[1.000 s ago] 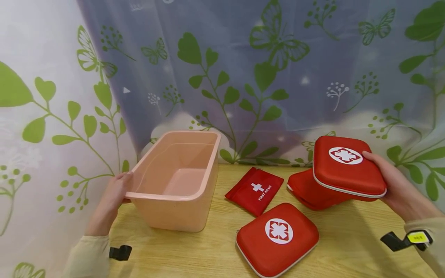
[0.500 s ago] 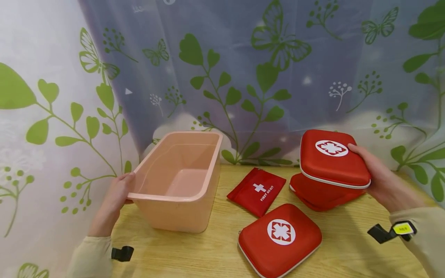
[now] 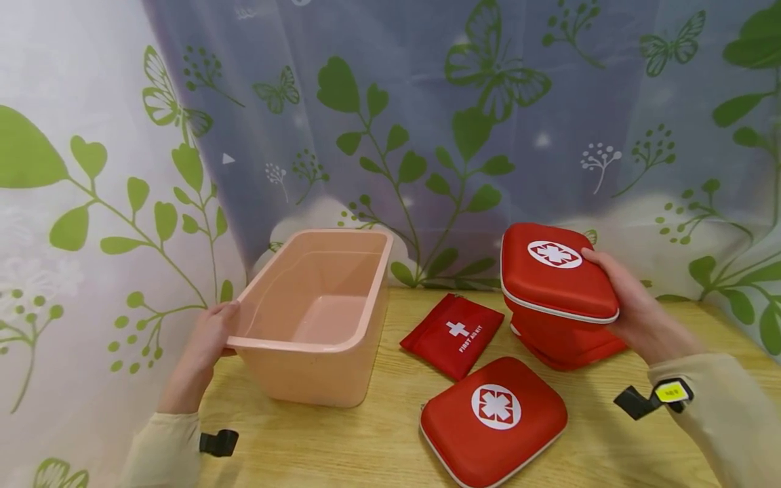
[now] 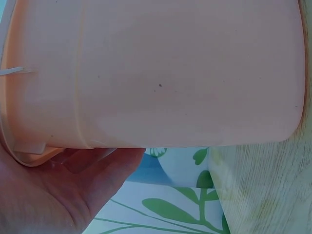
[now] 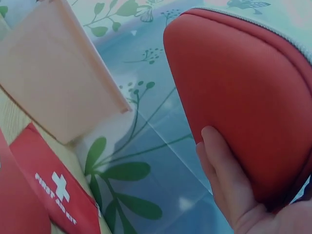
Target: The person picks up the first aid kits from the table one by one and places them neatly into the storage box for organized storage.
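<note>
My left hand (image 3: 207,335) grips the near left corner of a pink plastic tub (image 3: 311,369); in the left wrist view its fingers curl under the tub's rim. The tub stands on the wooden table with its inside bare. My right hand (image 3: 634,305) holds a red zippered first aid case (image 3: 552,271) with a white cross emblem, raised above the table at the right. From below, the right wrist view shows my fingers (image 5: 226,170) spread along the underside of this case (image 5: 243,97), with the thumb on top in the head view.
A flat red first aid pouch (image 3: 454,335) lies right of the tub. In front of it lies another red zippered case (image 3: 494,420). A further red bag (image 3: 561,346) sits partly hidden under the held case. A patterned curtain (image 3: 415,135) hangs behind the table.
My right hand has carried the red first aid case leftward, toward the tub. The left hand keeps its grip on the tub's rim.
</note>
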Tool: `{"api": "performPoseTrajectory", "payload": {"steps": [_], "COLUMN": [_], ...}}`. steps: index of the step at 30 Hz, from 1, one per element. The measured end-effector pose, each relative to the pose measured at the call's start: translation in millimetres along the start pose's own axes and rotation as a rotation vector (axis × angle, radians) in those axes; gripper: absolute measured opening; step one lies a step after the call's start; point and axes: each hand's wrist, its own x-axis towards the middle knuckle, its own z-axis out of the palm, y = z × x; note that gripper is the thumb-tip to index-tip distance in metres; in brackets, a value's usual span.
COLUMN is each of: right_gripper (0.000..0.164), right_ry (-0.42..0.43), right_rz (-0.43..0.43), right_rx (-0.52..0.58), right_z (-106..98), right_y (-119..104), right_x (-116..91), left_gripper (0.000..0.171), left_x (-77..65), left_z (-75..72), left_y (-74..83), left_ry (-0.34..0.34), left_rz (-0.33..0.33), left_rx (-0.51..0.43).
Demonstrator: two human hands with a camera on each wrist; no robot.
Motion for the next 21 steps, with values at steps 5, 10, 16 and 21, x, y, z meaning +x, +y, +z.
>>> {"api": "performPoseTrajectory", "payload": {"steps": [5,10,16,21], "right_gripper": [0.035,0.036,0.036,0.037], "right_ry": [0.020,0.028,0.044,0.045], "right_rz": [0.037,0.059,0.052,0.010], "right_rx": [-0.055,-0.071,-0.069,-0.072], "right_z": [12,19,30,45], "right_y": [6,14,20,22], "right_x": [5,10,15,22], "left_gripper": [0.056,0.055,0.055,0.056], "left_x": [-0.4,0.2,0.2,-1.2], "left_z": [-0.3,1.8,3.1,1.2], "left_y": [0.5,1.3,2.1,1.0], "left_ry": [0.005,0.006,0.015,0.020], "left_rz": [-0.001,0.005,0.006,-0.006], "left_rx": [-0.002,-0.025,-0.032,-0.019]}}
